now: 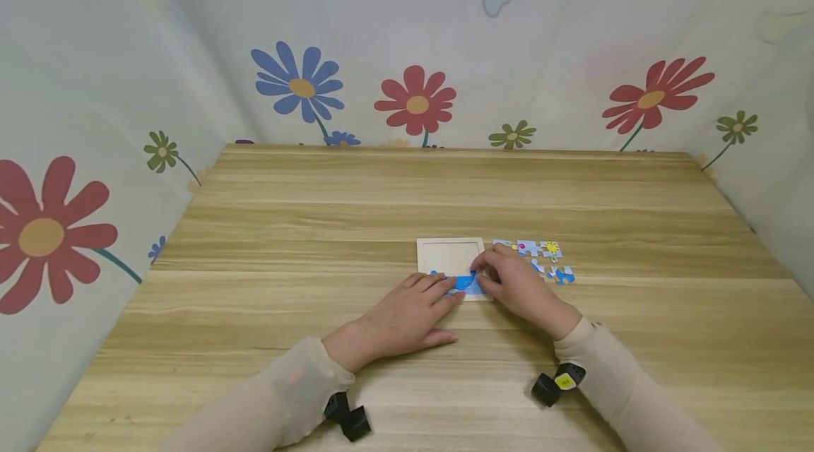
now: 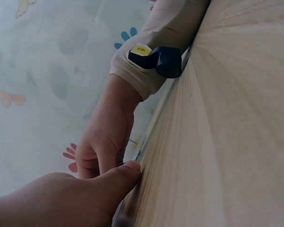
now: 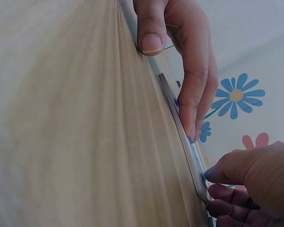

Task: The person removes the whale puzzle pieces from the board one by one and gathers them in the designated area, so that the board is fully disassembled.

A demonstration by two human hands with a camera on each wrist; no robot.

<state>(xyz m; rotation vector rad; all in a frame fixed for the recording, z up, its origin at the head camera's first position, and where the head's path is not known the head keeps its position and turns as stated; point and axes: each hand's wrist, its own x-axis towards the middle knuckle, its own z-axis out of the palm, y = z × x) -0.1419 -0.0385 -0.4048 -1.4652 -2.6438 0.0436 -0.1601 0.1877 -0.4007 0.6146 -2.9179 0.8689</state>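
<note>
A wooden puzzle tray (image 1: 449,243) lies on the table, its lower part filled with blue puzzle pieces (image 1: 463,282) and its upper part bare wood. My left hand (image 1: 407,314) rests across the tray's lower left, fingers stretched out over the pieces, thumb on the tabletop. At the tray's right side, my right hand (image 1: 518,286) pinches a blue puzzle piece (image 1: 473,275) between thumb and index finger, mostly covered by the fingertips. The right wrist view shows the thumb (image 3: 222,171) low against the tray's edge (image 3: 173,106), with the left fingers (image 3: 195,101) touching the tray.
Several loose puzzle pieces (image 1: 539,248) lie right of the tray, partly behind the right hand, one with a yellow sun. The wooden table (image 1: 331,212) meets a flower-printed cloth (image 1: 356,7) at the back and sides. Each sleeve carries a black wrist camera (image 1: 346,417).
</note>
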